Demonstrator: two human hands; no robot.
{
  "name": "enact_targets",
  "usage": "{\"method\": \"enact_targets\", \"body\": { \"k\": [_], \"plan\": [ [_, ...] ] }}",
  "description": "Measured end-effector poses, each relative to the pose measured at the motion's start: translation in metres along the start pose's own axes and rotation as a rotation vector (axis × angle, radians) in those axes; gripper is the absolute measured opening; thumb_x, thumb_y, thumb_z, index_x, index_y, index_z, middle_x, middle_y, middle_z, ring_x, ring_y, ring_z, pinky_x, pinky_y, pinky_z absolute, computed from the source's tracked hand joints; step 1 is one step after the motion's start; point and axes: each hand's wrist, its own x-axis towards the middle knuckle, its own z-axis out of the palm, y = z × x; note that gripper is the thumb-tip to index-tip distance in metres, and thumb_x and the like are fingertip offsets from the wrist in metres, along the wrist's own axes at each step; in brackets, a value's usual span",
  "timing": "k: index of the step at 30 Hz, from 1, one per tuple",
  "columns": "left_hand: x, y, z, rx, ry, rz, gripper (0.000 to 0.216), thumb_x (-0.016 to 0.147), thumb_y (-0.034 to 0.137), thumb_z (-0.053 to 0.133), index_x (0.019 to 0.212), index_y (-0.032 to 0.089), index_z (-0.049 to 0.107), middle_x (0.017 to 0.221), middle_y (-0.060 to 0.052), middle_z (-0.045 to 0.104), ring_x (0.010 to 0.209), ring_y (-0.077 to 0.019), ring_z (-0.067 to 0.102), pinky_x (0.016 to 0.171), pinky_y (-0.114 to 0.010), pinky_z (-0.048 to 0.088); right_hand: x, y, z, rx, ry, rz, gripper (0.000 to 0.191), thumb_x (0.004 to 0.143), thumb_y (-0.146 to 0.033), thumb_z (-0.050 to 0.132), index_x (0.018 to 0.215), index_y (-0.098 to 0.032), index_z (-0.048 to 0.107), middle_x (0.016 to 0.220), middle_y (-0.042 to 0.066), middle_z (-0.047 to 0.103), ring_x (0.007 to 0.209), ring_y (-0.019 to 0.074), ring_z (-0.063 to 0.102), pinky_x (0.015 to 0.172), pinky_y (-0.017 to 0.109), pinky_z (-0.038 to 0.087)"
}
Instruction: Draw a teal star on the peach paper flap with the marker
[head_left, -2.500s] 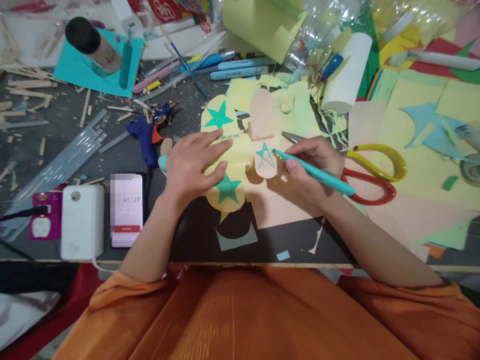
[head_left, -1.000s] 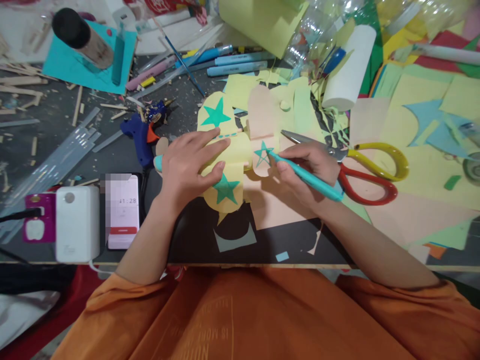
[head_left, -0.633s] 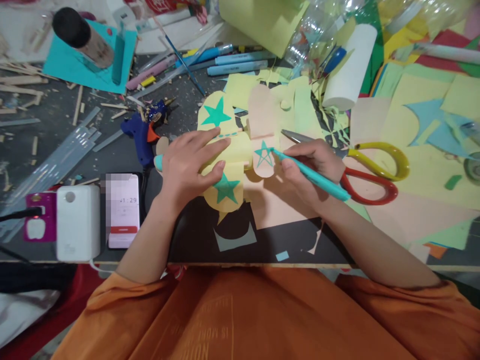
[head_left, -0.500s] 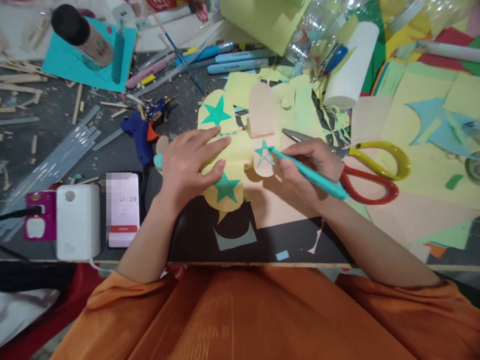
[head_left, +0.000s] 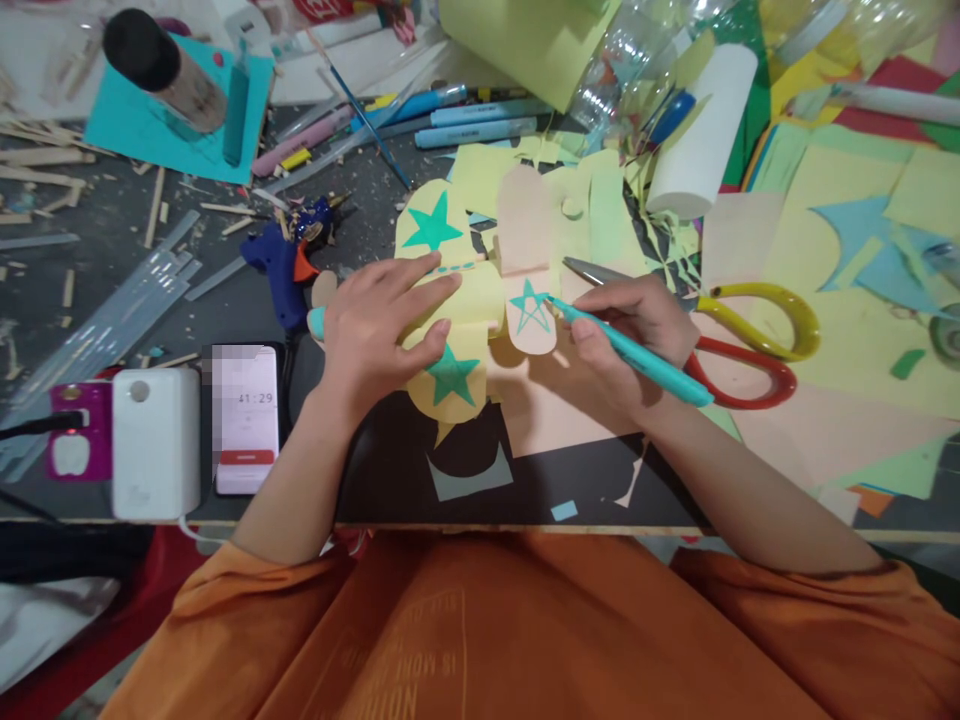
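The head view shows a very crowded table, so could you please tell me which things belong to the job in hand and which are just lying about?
In use:
- left hand pressing the yellow paper craft
- right hand holding the teal marker
- peach flap with star outline

Lying about:
- scissors
- glue gun
- phone
- white roll
- spare markers

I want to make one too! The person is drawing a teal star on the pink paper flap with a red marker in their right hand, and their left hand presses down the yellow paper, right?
Almost. The marker in the right hand is teal, not red, as the head view shows. It does touch the teal star on the pink paper flap, and the left hand presses the yellow paper.
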Motion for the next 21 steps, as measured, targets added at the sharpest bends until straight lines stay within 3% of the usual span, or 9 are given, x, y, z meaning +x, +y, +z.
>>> {"method": "enact_targets", "body": {
  "k": [5,21],
  "plan": [
    [0.0002,0.0013,-0.0016,-0.032,0.01,-0.009,0.042,0.096,0.042,0.041,0.128,0.035,0.067,0.139,0.002,0.067,0.125,-0.024,0.065,0.106,-0.042,0.05,0.0029,-0.0019,-0.0021,0.056,-0.126,0.103,0.014,0.09,-0.039,0.067,0.088,-0.026,0.067,0.079,0.002,0.072,0.063,0.016,0.065,0.058,0.033,0.056],
    [0.0014,0.0022,-0.0019,-0.037,0.004,-0.006,0.042,0.095,0.041,0.04,0.127,0.034,0.068,0.139,0.002,0.067,0.126,-0.0232,0.065,0.106,-0.042,0.051,0.0036,0.0006,-0.0002,0.112,-0.174,0.173,0.015,0.088,-0.04,0.071,0.089,-0.025,0.07,0.078,0.001,0.073,0.065,0.0151,0.066,0.057,0.031,0.055]
  ]
}}
